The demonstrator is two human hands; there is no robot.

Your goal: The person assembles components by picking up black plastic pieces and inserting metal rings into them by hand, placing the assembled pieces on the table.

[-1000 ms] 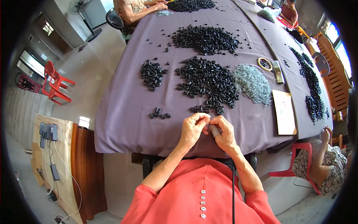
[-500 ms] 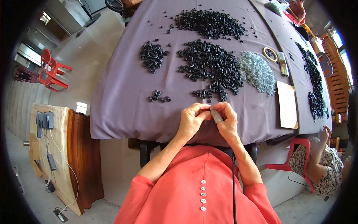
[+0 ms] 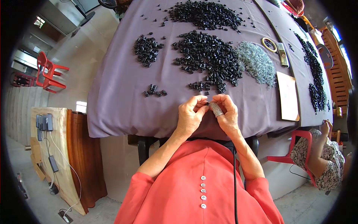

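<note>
Just off the table's near edge, both hands meet fingertip to fingertip. My left hand [image 3: 191,116] pinches a small black plastic piece [image 3: 207,103] between thumb and fingers. My right hand [image 3: 227,116] is closed beside it, its thumb wrapped in a grey speckled finger cover [image 3: 216,109]; anything in its fingertips is too small to make out. Beyond the hands lies a large heap of short black cylindrical pieces [image 3: 209,56]. A pile of small silvery metal parts [image 3: 257,63] adjoins it on the right. Several black pieces [image 3: 154,91] sit apart at the left.
The purple-grey tablecloth [image 3: 115,97] carries more black heaps [image 3: 205,15], a smaller cluster [image 3: 147,50], a tape roll [image 3: 269,44] and a cardboard sheet [image 3: 287,96]. Another person [image 3: 320,160] sits at the right. A wooden cabinet [image 3: 84,156] and red chair [image 3: 52,74] are left.
The view has shifted slightly, so the table's contents appear higher. My hands stay together with small finger movements, and the black piece between the fingertips now shows more clearly.
</note>
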